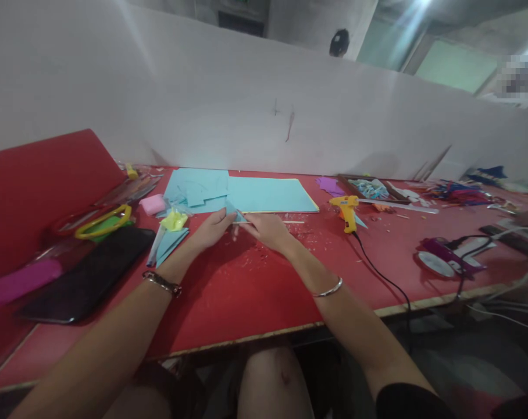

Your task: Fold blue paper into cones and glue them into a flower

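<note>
My left hand [214,228] pinches a small folded piece of light blue paper [234,213] over the middle of the red table. From the other side my right hand [270,231] closes on the same paper, its fingertips almost meeting those of the left. A thin pale stick [293,222] shows to the right of my right hand; whether it is held or lies behind is hard to tell. Just behind both hands lie light blue paper sheets [268,195], with smaller cut pieces on the left stack. Blue paper triangles [171,245] rest left of my left wrist.
A yellow glue gun [345,210] stands to the right, its black cord running over the table edge. At left are a black phone-like slab [89,276], yellow-handled scissors [104,221] and a pink block [153,204]. A tray [403,195] holds paper bits. A white partition [246,105] rises behind.
</note>
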A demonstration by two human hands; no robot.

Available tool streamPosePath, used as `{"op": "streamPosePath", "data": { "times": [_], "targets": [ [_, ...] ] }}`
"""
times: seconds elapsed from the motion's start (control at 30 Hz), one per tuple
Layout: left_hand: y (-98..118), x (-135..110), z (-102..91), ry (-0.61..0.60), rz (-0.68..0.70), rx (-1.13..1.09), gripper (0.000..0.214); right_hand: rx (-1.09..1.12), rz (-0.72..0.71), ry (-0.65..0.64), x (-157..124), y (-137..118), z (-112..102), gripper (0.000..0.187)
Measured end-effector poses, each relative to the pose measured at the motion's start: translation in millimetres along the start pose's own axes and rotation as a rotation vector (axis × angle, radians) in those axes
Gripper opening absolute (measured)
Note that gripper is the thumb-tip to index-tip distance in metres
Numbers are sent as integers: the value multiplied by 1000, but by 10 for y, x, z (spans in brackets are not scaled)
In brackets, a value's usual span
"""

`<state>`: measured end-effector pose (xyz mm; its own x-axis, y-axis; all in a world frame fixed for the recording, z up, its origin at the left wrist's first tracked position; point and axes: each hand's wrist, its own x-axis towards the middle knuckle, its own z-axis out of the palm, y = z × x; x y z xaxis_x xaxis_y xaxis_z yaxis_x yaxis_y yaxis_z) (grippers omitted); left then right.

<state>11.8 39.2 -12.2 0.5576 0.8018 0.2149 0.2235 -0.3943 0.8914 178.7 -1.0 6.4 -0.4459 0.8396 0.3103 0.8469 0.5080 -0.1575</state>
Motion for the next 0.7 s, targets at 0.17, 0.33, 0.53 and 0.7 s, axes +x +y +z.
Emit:
{"op": "streamPosePath", "data": {
  "times": [0.17, 0.33, 0.53, 0.7],
  "targets": [
    [41, -2, 7, -1, 34, 23, 32, 141, 40, 23, 11, 15, 19, 33],
    [67, -7, 10, 15, 63, 78, 35, 241, 60, 37, 31, 37, 38, 32],
    [125, -52, -37, -4, -65, 320, 45, 187, 81, 13, 38, 28, 38, 31],
    [149, -69, -56, 114, -128, 517, 41, 134, 74, 3, 28, 7, 41, 32]
  ]
}}
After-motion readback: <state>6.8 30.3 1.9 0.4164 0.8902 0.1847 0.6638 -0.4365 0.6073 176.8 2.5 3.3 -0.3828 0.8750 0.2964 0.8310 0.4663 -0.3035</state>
